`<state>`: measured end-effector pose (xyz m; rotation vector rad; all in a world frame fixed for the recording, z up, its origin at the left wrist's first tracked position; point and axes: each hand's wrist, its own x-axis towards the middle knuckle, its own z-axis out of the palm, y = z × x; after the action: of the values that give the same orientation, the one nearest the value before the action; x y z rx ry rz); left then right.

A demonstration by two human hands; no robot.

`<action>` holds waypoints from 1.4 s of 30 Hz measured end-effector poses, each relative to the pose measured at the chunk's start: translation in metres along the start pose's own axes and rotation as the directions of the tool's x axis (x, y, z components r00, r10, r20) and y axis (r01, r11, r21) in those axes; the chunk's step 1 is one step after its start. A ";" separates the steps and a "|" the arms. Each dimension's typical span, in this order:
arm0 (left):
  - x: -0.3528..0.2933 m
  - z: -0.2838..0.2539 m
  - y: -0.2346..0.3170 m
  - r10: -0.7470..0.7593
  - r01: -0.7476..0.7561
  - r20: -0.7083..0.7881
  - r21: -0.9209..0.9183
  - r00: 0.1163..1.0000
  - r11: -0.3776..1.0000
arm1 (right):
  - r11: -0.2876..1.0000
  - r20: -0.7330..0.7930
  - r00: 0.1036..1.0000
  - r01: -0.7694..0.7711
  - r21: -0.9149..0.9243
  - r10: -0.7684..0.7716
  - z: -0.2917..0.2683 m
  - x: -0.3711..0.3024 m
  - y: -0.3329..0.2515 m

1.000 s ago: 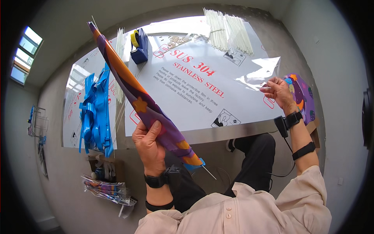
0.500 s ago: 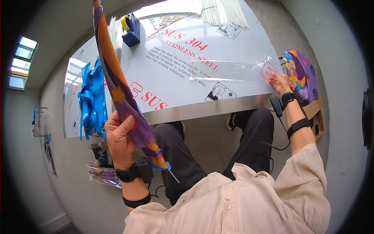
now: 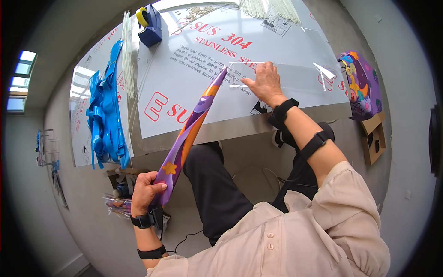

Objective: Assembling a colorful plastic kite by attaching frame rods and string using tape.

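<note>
My left hand [image 3: 146, 190] is closed around the lower part of a folded kite [image 3: 190, 127], a long narrow bundle of purple and orange printed fabric. The kite slants up and right, and its pointed tip lies at the left end of a clear plastic bag [image 3: 295, 76]. That bag is flat on the steel-topped table. Over its left part, my right hand [image 3: 266, 85] rests with the thumb apart from the fingers, touching the film. Whether the tip is inside the bag I cannot tell.
Blue plastic strips [image 3: 107, 115] lie heaped at the left beside thin white rods [image 3: 128, 55]. A blue tape dispenser [image 3: 151, 30] stands behind. More rods [image 3: 277, 9] lie at the far edge. A purple printed package [image 3: 362, 85] and a cardboard box [image 3: 373, 138] are at right.
My right hand has moved left from the bag's right end to its left part. The kite has swung from leaning left to pointing right, its tip now by the bag.
</note>
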<state>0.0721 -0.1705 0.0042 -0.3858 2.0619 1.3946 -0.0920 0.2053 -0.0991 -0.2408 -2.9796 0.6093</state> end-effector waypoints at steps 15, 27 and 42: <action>0.015 -0.019 -0.004 -0.033 0.021 0.070 0.161 0.997 0.987 | 0.995 -0.098 0.993 0.053 -0.089 -0.062 0.033 0.000 0.004; 0.022 -0.024 0.001 -0.073 0.053 0.101 0.187 0.992 0.981 | 0.990 -0.027 1.000 -0.008 -0.140 0.005 0.026 0.003 -0.011; 0.035 -0.026 0.001 -0.111 0.092 0.161 0.116 0.981 0.989 | 0.997 0.009 1.000 0.030 -0.066 -0.030 0.020 0.000 -0.005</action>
<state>0.0366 -0.1906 -0.0105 -0.3129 1.9426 1.2076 -0.0951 0.1935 -0.1156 -0.1982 -3.0086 0.5106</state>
